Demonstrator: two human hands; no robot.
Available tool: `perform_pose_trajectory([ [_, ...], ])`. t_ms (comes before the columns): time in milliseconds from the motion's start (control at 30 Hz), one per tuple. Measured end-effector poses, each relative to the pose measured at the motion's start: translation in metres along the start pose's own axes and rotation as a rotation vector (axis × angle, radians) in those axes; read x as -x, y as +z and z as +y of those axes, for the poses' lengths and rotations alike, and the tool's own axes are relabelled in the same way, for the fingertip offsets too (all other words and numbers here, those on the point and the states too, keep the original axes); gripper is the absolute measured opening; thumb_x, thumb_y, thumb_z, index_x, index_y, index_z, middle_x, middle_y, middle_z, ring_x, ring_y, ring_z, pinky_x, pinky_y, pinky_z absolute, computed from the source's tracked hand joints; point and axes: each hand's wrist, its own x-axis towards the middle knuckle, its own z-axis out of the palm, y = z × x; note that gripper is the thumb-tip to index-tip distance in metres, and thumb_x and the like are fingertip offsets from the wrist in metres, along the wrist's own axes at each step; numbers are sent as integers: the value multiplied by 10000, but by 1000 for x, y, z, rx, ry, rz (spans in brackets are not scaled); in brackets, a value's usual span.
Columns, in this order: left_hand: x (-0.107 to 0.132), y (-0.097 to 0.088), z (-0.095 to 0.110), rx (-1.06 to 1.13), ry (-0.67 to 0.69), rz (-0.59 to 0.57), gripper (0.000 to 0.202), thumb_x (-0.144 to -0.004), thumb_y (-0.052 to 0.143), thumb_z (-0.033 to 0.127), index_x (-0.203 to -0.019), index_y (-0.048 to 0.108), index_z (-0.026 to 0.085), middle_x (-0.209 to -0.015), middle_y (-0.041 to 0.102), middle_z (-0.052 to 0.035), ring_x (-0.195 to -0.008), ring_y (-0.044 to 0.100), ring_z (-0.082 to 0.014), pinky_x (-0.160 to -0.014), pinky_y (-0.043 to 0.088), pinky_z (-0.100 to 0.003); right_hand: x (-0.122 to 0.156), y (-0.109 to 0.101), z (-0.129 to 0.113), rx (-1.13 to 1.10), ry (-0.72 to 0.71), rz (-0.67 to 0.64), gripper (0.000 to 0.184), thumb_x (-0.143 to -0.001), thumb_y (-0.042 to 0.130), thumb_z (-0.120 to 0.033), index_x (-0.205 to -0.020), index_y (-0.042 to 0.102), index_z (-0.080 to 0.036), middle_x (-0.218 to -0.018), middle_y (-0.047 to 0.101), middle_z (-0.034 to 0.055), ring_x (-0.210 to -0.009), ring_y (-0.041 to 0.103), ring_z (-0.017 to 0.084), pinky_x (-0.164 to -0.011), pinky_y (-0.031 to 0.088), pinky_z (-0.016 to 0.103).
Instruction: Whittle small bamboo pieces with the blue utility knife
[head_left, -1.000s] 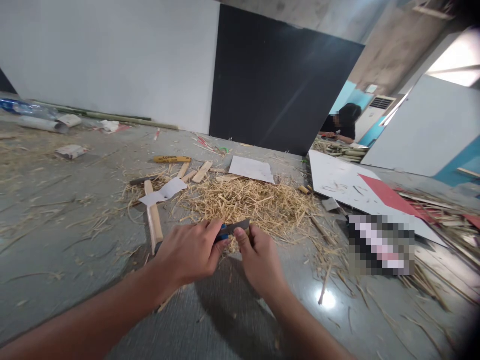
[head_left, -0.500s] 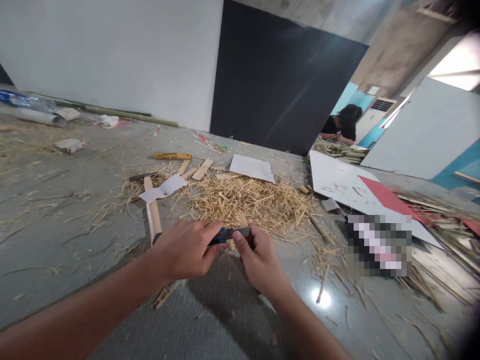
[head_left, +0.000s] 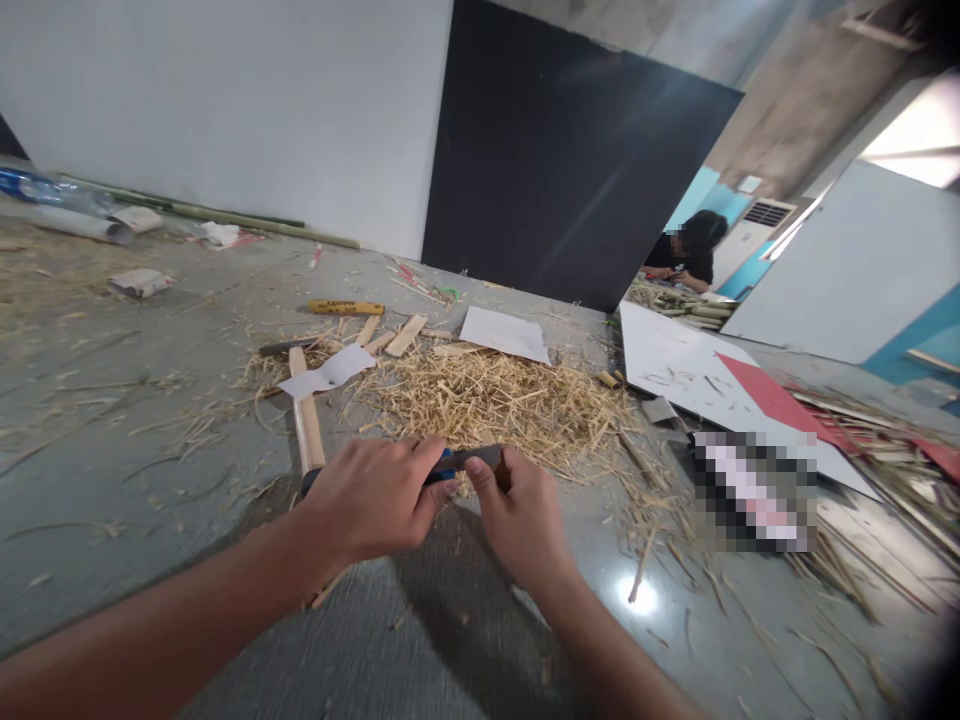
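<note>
My left hand (head_left: 379, 497) is closed around the blue-and-black handle of a knife (head_left: 469, 460), whose dark flat blade points to the right. Against the blade presses the thumb of my right hand (head_left: 521, 510). The fingers of that hand curl round a small brown piece (head_left: 504, 473), mostly hidden, perhaps bamboo. Just beyond both hands lies a heap of pale shavings (head_left: 510, 400). A wooden handle (head_left: 307, 430) rests on the floor by my left hand, with a dark end partly behind the hand.
Paper sheets (head_left: 504, 333), flat wood strips (head_left: 407, 335) and a yellow tube (head_left: 345, 306) lie beyond the shavings. A black panel (head_left: 562, 150) stands behind. White board (head_left: 675, 360) and bamboo strips (head_left: 862, 580) are at right. Another person (head_left: 694, 250) works in the background.
The blade has tilted slightly, and my right hand has shifted a little to the right. Both hands keep their hold.
</note>
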Motion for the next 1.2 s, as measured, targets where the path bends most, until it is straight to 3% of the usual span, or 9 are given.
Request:
perform_pose_trajectory([
  [267,1,2,9,2,-107,35,327,-949,319,452,-1048,516,211,-876,711,-89,-744,692,-313,-594,483,-389,-4,1,-4,-15,79,37,466,-884,498,-546,-576,399,-211,-491,420,-41,-474,368,101,-459,226,248],
  [467,-5,1,-4,-29,-268,159,371,-973,254,454,-1032,494,178,-873,698,-104,-735,689,-310,-557,445,-362,-7,-3,-1,-50,183,67,536,-836,503,-658,-562,385,-213,-491,394,-44,-468,344,97,-443,212,245],
  [667,-5,6,-11,49,-40,151,359,-961,320,458,-1080,507,175,-936,693,-100,-806,685,-285,-612,467,-355,-8,-6,-1,-172,64,-25,431,-807,591,-592,-672,471,-200,-555,431,-53,-498,372,94,-460,249,237],
  [800,-3,11,-11,53,79,114,307,-933,392,377,-1134,516,180,-1007,690,-111,-872,677,-285,-677,493,-376,-2,-4,-5,-253,14,-86,373,-856,558,-528,-699,439,-211,-565,421,-61,-510,374,93,-468,266,233],
  [1200,-4,1,-7,50,109,12,273,-932,377,414,-988,520,188,-877,687,-76,-767,673,-305,-584,477,-394,0,-6,-4,-188,-39,-87,280,-874,543,-424,-723,442,-211,-567,464,-52,-510,414,103,-480,273,249],
])
